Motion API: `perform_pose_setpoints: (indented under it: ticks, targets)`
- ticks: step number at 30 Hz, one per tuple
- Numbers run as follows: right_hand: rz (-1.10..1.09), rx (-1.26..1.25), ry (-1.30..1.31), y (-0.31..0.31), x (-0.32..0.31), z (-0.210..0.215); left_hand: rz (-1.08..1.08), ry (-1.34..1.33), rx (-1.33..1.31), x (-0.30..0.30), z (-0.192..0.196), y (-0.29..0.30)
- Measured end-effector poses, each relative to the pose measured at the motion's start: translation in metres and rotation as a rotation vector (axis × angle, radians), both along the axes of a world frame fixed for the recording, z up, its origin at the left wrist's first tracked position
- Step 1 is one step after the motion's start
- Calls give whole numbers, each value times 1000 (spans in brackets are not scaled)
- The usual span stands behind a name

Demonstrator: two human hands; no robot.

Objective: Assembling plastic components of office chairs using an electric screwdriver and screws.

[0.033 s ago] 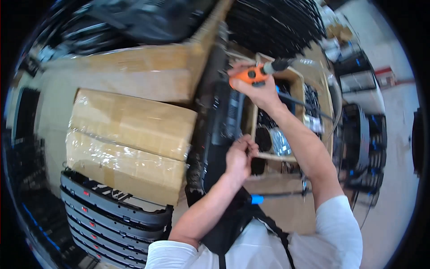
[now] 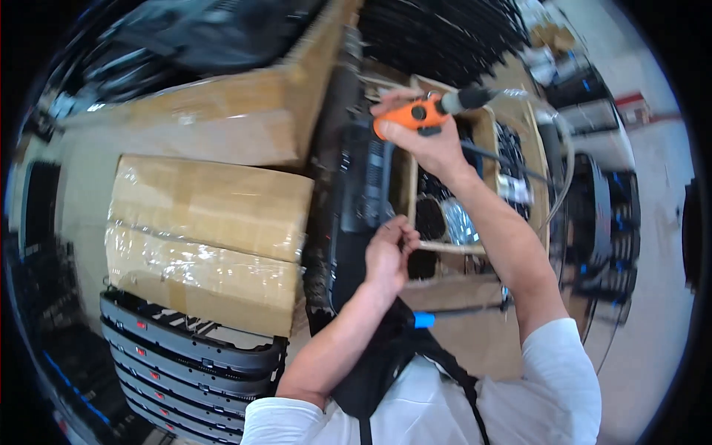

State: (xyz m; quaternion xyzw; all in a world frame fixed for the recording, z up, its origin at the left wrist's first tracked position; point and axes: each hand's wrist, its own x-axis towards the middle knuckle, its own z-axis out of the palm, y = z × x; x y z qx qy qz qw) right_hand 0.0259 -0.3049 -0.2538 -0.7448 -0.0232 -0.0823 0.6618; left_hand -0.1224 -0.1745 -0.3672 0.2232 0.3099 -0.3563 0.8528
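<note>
My right hand [image 2: 437, 148] is wrapped round an orange electric screwdriver [image 2: 406, 119], whose dark end points right, toward a pale cable. It is above the far part of a long black plastic panel [image 2: 365, 178]. My left hand [image 2: 386, 256] is closer to me, beside the panel's right edge and the near left corner of a wooden parts box [image 2: 451, 248]. Its fingertips are pinched together; whatever may be between them is too small or hidden to make out. Inside the box, small black parts [image 2: 430, 219] lie beside a clear plastic bag [image 2: 461, 222].
Two taped cardboard boxes [image 2: 208, 215] stand to the left, with stacked grey-black panels [image 2: 196, 363] nearer me. Black parts [image 2: 445, 37] are piled at the far side. A pale looping cable [image 2: 569, 159] hangs right of the parts box. Dark racks [image 2: 604, 222] stand farther right.
The whole scene has slid slightly left in the picture. My right hand still grips the screwdriver, and my left fingers remain pinched beside the box.
</note>
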Motion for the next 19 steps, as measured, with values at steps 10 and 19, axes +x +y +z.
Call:
perform_pose_setpoints:
  ticks: [10, 19]
  targets:
    - [-450, 25, 30, -135, -324, 95, -476, -242, 207, -85, -24, -54]
    - [-765, 348, 235, -200, -661, 40, -1478, -1265, 1053, -141, 35, -61]
